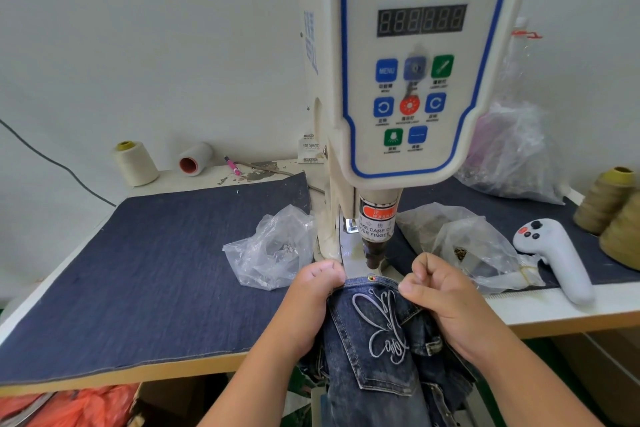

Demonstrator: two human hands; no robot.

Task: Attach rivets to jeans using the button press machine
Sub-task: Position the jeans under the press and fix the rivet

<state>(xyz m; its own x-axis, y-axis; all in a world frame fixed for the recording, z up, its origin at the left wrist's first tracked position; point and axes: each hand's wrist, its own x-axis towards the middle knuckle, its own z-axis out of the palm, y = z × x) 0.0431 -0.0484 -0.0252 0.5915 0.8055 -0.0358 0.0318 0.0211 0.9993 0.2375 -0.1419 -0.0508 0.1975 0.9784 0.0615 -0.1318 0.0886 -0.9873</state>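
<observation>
Dark blue jeans [377,350] with a white embroidered back pocket hang off the table's front edge, below the button press machine [408,80]. My left hand [311,291] pinches the pocket's top edge on the left. My right hand [440,295] grips the same edge on the right. Between my hands a small rivet [371,277] sits at the pocket's upper edge, just in front of the machine's dark punch head [374,253].
Denim cloth [156,270] covers the table. A clear plastic bag [273,250] with small metal parts lies left of the machine, another bag [471,246] on the right. A white handheld controller [554,256] lies at right. Thread cones [135,163] stand at the back left and at the far right edge.
</observation>
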